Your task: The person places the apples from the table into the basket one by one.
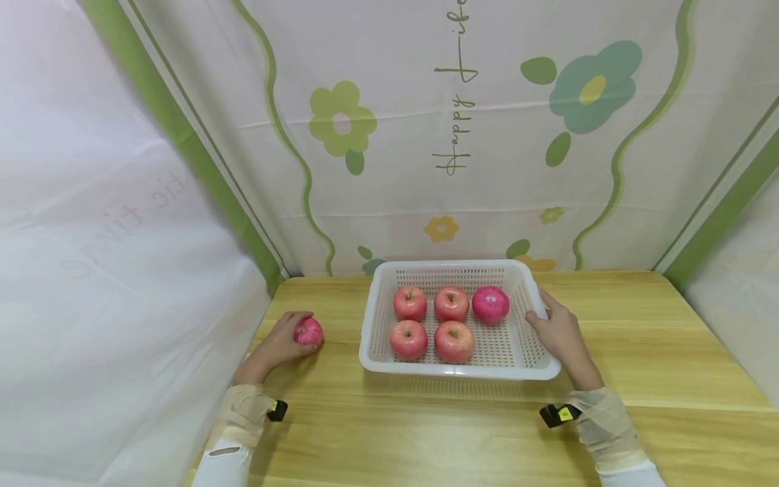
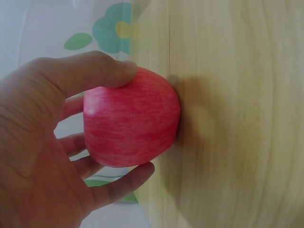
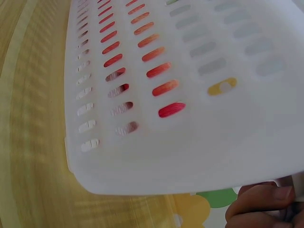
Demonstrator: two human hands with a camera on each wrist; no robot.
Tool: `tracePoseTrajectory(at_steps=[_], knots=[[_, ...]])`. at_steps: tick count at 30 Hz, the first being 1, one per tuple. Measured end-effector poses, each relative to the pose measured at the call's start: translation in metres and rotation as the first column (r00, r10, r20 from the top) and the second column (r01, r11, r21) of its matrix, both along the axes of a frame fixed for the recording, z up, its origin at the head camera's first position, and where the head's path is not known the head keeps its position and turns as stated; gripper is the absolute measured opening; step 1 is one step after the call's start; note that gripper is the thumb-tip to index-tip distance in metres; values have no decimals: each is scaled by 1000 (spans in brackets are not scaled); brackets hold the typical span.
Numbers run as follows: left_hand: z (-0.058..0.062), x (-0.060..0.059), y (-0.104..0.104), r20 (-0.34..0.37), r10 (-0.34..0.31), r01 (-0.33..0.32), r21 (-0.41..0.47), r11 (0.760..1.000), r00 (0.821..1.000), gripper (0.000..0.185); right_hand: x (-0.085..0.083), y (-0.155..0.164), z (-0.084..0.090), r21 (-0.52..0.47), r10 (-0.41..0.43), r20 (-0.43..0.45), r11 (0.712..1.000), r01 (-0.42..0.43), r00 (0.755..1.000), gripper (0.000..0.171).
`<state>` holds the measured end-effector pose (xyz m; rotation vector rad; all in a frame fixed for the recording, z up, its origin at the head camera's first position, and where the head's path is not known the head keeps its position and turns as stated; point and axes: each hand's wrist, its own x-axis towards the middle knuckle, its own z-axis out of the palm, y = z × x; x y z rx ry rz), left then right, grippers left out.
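A white slotted plastic basket (image 1: pixel 535 295) sits on the wooden table (image 1: pixel 426 426) and holds several red apples (image 1: pixel 452 303). My right hand (image 1: pixel 558 329) grips the basket's right rim, thumb on the edge; the right wrist view shows the basket wall (image 3: pixel 190 118) close up with fingertips (image 3: pixel 259 206) at its lower corner. To the left of the basket, my left hand (image 1: pixel 281 341) holds another red apple (image 1: pixel 308 331) on the table. In the left wrist view, thumb and fingers (image 2: pixel 95 71) curl round that apple (image 2: pixel 130 123).
A floral cloth backdrop (image 1: pixel 462 135) hangs behind the table, and white sheets (image 1: pixel 109 270) close in the left and right sides. Bare tabletop lies in front of the basket and to its right.
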<state>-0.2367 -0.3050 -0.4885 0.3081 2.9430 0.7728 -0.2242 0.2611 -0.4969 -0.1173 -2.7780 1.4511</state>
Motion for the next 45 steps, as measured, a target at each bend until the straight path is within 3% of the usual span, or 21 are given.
tracePoseTrajectory(at_steps=[45], knots=[[2,0,1,-44,3,-3,3,1000,999,77,0,1,1,3,-3,-10,1000,3,1000,72]])
